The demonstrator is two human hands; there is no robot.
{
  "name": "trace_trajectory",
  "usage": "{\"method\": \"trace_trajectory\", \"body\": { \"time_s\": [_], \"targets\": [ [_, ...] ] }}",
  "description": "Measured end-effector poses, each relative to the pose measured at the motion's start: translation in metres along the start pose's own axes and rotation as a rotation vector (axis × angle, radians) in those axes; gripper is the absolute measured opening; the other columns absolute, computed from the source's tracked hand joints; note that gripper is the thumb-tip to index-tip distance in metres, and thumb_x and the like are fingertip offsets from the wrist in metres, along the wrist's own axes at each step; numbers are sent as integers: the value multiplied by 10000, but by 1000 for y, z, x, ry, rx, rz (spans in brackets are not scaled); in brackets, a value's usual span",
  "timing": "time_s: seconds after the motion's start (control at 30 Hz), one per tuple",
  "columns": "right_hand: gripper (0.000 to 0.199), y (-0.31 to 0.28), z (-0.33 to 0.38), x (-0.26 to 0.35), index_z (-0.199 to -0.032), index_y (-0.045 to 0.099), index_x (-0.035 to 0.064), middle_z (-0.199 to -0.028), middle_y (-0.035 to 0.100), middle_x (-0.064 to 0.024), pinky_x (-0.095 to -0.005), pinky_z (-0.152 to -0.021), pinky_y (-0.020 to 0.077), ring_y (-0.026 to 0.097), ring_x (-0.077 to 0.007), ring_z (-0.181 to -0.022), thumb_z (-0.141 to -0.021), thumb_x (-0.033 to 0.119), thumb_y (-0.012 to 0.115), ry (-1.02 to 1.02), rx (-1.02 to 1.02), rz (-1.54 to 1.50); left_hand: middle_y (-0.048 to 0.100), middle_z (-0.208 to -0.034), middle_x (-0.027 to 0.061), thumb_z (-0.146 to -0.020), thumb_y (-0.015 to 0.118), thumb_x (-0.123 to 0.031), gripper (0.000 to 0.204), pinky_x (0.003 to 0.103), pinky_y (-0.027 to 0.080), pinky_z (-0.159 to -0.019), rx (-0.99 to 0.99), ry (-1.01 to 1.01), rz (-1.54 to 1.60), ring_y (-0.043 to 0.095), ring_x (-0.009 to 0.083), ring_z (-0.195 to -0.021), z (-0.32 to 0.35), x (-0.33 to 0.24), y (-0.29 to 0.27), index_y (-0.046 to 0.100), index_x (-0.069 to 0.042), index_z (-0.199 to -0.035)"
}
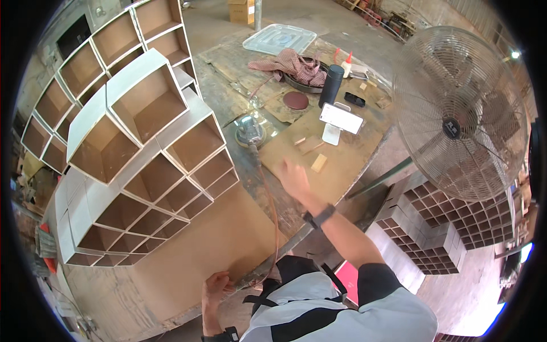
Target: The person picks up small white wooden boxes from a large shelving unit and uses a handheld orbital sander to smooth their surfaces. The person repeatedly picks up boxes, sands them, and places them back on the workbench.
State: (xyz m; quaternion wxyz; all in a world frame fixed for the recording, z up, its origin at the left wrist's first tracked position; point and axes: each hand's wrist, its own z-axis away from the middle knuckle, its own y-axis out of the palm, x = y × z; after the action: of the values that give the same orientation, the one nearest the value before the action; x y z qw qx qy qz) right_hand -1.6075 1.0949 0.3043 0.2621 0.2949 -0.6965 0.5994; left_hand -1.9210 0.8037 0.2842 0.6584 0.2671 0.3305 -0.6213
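Note:
My right hand is over the brown board on the table, fingers partly spread and holding nothing visible. Just past its fingers are a small pale wood block and thin wood strips. Up and to its left stands a round power sander, whose orange-brown hose runs down to the table's near edge. My left hand is by that edge, fingers curled in and close to the hose's lower end; whatever is inside them is hidden. White-edged, brown-lined box units are stacked left of my hands.
Further back are a dark bottle, a phone on a stand, a sanding disc, a black case, a checked cloth and a clear lid. A large fan stands right, above more box units.

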Motion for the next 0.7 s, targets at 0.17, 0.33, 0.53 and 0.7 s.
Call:
{"method": "trace_trajectory", "body": {
  "time_s": [0.17, 0.33, 0.53, 0.7],
  "targets": [
    [744, 20, -103, 47, -1427, 370, 60, -1267, 510, -256, -496, -961, 452, 527, -428, -1155, -821, 328, 710, 45, -196, 0, 700, -846, 150, -958, 575, -116, 252, 307, 584, -599, -148, 28, 32, 701, 214, -671, 5, 3, 7, 624, 40, -1150],
    [854, 53, -145, 61, -1469, 273, 34, -1295, 467, -285, -487, -1001, 424, 503, -434, -1199, -822, 389, 703, 168, 112, 128, 693, -781, 136, -952, 595, -140, 212, 299, 582, -596, -341, 32, -12, 697, 203, -652, 4, 16, 18, 653, 29, -1066],
    [839, 91, -153, 43, -1487, 204, 27, -1286, 460, -282, -483, -1008, 420, 496, -439, -1208, -853, 315, 672, 193, 129, 118, 685, -748, 127, -951, 604, -171, 212, 295, 571, -574, -427, 49, -32, 689, 189, -639, 4, 9, 29, 665, 20, -1019],
    [802, 82, -164, 59, -1483, 220, 35, -1258, 453, -261, -480, -986, 425, 480, -411, -1203, -853, 266, 659, 163, 96, 178, 694, -765, 126, -948, 602, -155, 205, 292, 564, -610, -518, 94, -92, 690, 186, -665, 6, 18, 39, 664, 19, -1035]
  ]
}}
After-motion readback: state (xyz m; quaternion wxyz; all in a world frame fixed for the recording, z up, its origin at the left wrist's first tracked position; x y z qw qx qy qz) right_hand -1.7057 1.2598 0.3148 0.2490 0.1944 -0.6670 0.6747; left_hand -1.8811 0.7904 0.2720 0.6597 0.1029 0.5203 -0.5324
